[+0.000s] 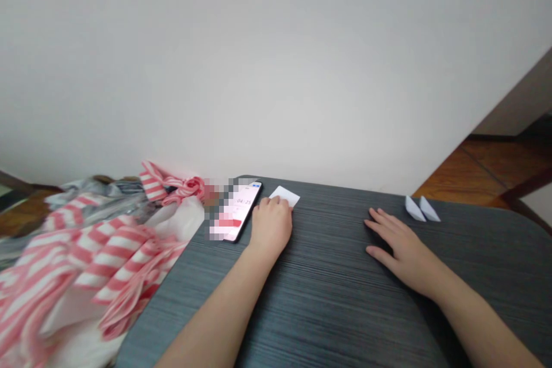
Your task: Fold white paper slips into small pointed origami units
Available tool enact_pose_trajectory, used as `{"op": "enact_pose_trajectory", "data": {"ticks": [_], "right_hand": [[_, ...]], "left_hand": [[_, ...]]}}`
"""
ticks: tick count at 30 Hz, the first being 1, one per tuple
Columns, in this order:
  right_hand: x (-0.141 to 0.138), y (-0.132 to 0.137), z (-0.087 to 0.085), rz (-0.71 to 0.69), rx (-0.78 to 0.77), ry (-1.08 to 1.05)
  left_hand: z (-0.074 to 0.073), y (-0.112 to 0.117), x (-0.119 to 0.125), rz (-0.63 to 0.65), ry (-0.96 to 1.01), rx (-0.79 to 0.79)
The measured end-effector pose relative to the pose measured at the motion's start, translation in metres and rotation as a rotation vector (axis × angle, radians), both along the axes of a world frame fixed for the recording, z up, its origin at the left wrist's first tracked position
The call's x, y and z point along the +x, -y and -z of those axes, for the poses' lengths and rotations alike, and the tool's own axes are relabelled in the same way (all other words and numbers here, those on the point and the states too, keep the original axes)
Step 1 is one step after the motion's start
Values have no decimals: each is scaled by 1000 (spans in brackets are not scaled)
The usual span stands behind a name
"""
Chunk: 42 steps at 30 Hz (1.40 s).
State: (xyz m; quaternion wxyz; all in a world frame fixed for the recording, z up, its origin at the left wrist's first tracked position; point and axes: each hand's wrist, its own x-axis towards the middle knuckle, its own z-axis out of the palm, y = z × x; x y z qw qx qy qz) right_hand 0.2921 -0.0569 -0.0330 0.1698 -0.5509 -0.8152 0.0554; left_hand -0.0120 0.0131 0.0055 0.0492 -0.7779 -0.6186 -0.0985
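Note:
My left hand (271, 224) rests on the dark grey table (336, 299), its fingers curled onto the near edge of a small white sheet of paper (285, 194). A phone (237, 210) with a lit pink and white screen lies just left of that hand. My right hand (399, 244) lies flat on the table with fingers spread and nothing in it. Two small folded white paper shapes (421, 209) sit beyond it near the table's far right edge.
Red and white striped cloth (86, 264) is heaped to the left of the table, with grey fabric (107, 192) behind it. A plain white wall (276, 69) stands right behind the table. Wooden floor (487, 172) shows at the right.

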Motion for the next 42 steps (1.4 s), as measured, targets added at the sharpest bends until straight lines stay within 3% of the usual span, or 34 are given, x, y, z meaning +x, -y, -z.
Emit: {"op": "enact_pose_trajectory", "data": {"ticks": [8, 12, 14, 17, 21, 24, 28, 32, 37, 40, 42], "right_hand": [[7, -1, 2, 10, -22, -36], [10, -2, 2, 5, -21, -51], [10, -2, 0, 8, -17, -66], [8, -1, -6, 26, 13, -155], [-1, 5, -16, 87, -41, -509], [-9, 9, -20, 88, -282, -824], [-11, 8, -19, 45, -433, -942], [-7, 5, -14, 66, -424, -1062], [-1, 6, -7, 118, -398, -1067], [0, 7, -8, 61, -371, -1028], [0, 7, -10, 12, -358, -1012]], "left_hand": [[-2, -5, 4, -95, 30, 36], [-12, 0, 8, -84, 205, 195], [-14, 4, 14, -51, 366, 199], [-11, 12, 32, -21, 729, 24], [0, 25, 62, 94, 1129, -300], [7, 32, 77, 156, 1197, -414], [12, 33, 88, 232, 1200, -533], [12, 32, 93, 299, 1301, -700], [15, 28, 92, 304, 1408, -762], [18, 27, 92, 283, 1552, -873], [18, 27, 92, 266, 1547, -855]]}}
